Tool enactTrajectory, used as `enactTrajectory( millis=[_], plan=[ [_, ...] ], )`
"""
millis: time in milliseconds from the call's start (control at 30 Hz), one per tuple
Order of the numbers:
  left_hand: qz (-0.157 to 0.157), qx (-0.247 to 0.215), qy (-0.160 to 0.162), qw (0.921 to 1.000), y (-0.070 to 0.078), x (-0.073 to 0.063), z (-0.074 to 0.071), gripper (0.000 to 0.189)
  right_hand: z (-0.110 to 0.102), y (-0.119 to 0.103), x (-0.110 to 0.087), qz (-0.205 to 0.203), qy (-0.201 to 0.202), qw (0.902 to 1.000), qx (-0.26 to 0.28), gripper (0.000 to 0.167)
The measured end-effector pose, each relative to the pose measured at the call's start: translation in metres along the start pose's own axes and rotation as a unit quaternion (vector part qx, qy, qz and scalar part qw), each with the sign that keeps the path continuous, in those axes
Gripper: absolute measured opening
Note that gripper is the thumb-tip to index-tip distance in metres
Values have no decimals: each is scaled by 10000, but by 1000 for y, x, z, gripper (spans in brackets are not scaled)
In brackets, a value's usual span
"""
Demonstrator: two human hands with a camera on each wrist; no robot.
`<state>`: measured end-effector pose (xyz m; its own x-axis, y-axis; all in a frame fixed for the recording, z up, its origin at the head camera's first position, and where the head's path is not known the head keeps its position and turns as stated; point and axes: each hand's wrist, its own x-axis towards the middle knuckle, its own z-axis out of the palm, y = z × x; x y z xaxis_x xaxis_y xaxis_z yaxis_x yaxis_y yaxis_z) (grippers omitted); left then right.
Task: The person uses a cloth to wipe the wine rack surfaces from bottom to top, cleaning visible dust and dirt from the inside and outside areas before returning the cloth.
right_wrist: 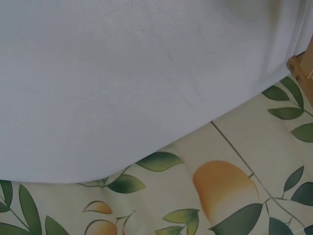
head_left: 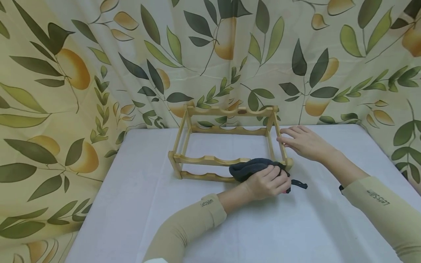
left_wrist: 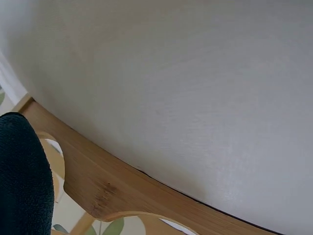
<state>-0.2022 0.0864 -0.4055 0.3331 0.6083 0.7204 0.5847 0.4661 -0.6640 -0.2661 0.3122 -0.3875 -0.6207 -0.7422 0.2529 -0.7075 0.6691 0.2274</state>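
Observation:
A wooden rack (head_left: 210,160) with scalloped rails stands on the white-covered table. My left hand (head_left: 268,182) grips a dark, fuzzy cloth (head_left: 251,168) against the rack's front right corner. A short dark loop of the cloth trails out to the right. In the left wrist view the cloth (left_wrist: 22,171) shows at the left edge, beside a scalloped rail (left_wrist: 112,181). My right hand (head_left: 304,141) rests its fingers on the rack's right side bar. The right wrist view catches only a corner of the rack (right_wrist: 304,68); neither wrist view shows a hand.
A white cloth (head_left: 125,204) covers the table. Behind it and to the left hangs a curtain (head_left: 204,47) printed with leaves and orange fruit. The table's back edge runs just behind the rack.

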Motion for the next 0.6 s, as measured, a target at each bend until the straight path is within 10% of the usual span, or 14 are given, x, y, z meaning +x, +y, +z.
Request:
enactTrajectory(
  millis=[200, 600],
  plan=[
    [-82, -142, 174, 9997, -1, 2, 1, 26, -1, -1, 0, 85, -143, 9999, 12, 25],
    [-48, -699, 26, 9975, 7, -11, -7, 26, 0, -2, 0, 199, -59, 9996, 173, 51]
  ],
)
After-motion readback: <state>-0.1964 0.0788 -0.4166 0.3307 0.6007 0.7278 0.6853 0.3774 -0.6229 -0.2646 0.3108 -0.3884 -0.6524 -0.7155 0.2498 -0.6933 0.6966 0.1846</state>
